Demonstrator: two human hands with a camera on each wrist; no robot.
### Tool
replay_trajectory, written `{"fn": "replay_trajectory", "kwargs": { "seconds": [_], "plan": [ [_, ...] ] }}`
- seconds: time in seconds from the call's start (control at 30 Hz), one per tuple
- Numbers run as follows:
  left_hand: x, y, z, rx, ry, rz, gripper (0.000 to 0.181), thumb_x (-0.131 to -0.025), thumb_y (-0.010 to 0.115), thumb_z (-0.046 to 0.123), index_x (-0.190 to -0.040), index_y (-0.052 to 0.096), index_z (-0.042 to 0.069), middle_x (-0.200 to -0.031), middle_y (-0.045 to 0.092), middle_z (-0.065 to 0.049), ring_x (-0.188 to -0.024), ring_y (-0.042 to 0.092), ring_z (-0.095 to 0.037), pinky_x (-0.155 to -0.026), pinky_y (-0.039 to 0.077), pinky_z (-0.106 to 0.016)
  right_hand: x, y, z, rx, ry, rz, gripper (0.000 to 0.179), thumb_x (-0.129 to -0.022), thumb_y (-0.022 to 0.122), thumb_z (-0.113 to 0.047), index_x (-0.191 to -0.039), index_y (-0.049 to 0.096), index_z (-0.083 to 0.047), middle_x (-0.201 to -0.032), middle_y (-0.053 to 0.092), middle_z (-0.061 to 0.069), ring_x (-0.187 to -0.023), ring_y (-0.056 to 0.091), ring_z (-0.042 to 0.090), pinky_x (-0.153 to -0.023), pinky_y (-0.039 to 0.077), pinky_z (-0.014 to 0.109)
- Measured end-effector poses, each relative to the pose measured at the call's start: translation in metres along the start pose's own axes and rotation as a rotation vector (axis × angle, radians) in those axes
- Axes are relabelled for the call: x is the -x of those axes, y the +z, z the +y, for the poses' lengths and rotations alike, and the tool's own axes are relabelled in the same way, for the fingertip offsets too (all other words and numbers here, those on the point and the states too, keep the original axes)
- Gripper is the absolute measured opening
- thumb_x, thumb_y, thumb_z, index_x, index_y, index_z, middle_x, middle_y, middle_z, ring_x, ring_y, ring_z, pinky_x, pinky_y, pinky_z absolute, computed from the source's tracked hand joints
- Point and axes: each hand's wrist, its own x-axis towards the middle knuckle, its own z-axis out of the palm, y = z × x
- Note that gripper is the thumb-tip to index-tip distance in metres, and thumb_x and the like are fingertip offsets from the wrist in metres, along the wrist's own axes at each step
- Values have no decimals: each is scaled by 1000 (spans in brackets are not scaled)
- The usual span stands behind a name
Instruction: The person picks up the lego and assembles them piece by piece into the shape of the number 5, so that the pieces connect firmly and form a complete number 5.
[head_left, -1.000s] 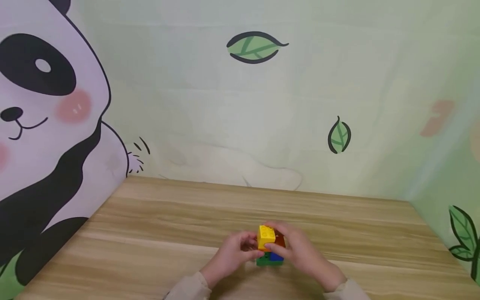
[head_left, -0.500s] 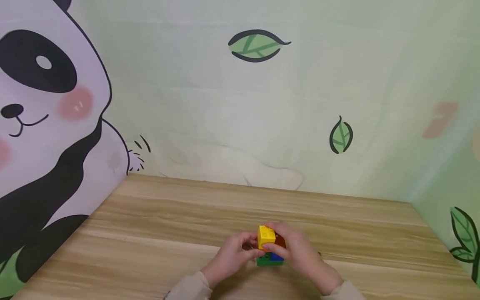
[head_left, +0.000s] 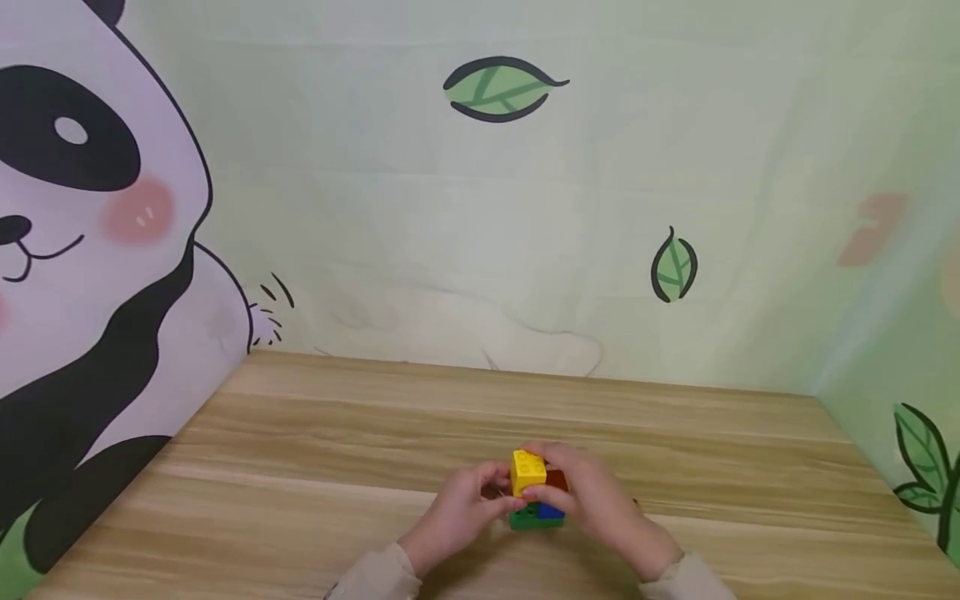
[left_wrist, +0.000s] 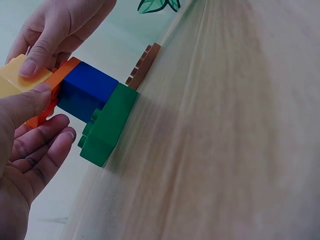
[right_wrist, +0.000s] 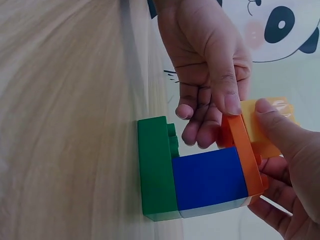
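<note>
A small stack of toy building bricks stands on the table. Its base is a green brick (right_wrist: 157,170), with a blue brick (right_wrist: 210,177) on one end. An orange brick (right_wrist: 243,155) lies across the blue one and juts out over bare green studs. Topmost is a yellow brick (head_left: 528,473). My right hand (head_left: 600,504) holds the yellow brick between thumb and fingers. With its thumb and index finger, my left hand (head_left: 456,510) pinches the jutting end of the orange brick, while its other fingers hang loosely below. In the head view, the hands partly hide the orange and blue bricks.
A flat brown brick (left_wrist: 144,66) lies on the wooden table (head_left: 337,433) beyond the stack, mostly hidden behind the right hand in the head view. A backdrop (head_left: 375,208) with a printed panda and leaves rises behind the table.
Both hands stay around the stack in nearly the same pose. The right wrist has shifted slightly, and a bit of the brown brick shows beside it. The head view has moved a little.
</note>
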Motion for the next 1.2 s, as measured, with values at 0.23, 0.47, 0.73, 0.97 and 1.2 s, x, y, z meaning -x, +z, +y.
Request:
{"fn": "replay_trajectory", "kwargs": {
  "seconds": [0.23, 0.47, 0.73, 0.97, 1.2],
  "plan": [
    [-1, 1, -3, -27, 10, 15, 28, -87, 70, 20, -108, 66, 2, -94, 73, -9, -80, 61, -4, -74, 52, -18, -1, 1, 1, 40, 3, 17, 46, -83, 72, -34, -121, 64, -10, -118, 70, 7, -102, 67, 22, -87, 54, 43],
    [-2, 0, -3, -26, -15, 5, 30, -86, 72, 19, -108, 64, 1, -93, 72, -9, -79, 60, -3, -74, 51, -18, 0, 3, -1, -14, 16, 19, 44, -85, 72, -30, -123, 62, -11, -118, 69, 4, -103, 65, 17, -89, 55, 38],
    [-2, 1, -2, 1, -30, 2, 31, -85, 72, 19, -109, 62, 1, -97, 71, -11, -81, 62, -7, -73, 51, -18, 1, -3, 1, -144, 78, -54, 47, -91, 64, -37, -129, 57, -9, -120, 66, 7, -102, 63, 18, -87, 55, 33],
    [-2, 1, -1, 38, -60, 3, 32, -87, 71, 19, -111, 62, 1, -99, 70, -12, -84, 63, -12, -74, 51, -18, 2, -8, 5, -184, 134, -33, 45, -96, 56, -39, -133, 54, -14, -114, 67, 4, -105, 61, 21, -93, 51, 47],
    [-2, 0, -2, 44, -66, 3, 37, -85, 73, 20, -115, 61, 2, -102, 69, -11, -87, 64, -15, -75, 51, -20, 2, -15, 7, -150, 109, 22, 41, -97, 55, -34, -133, 54, -14, -108, 68, 1, -105, 63, 22, -94, 50, 51]
  ]
}}
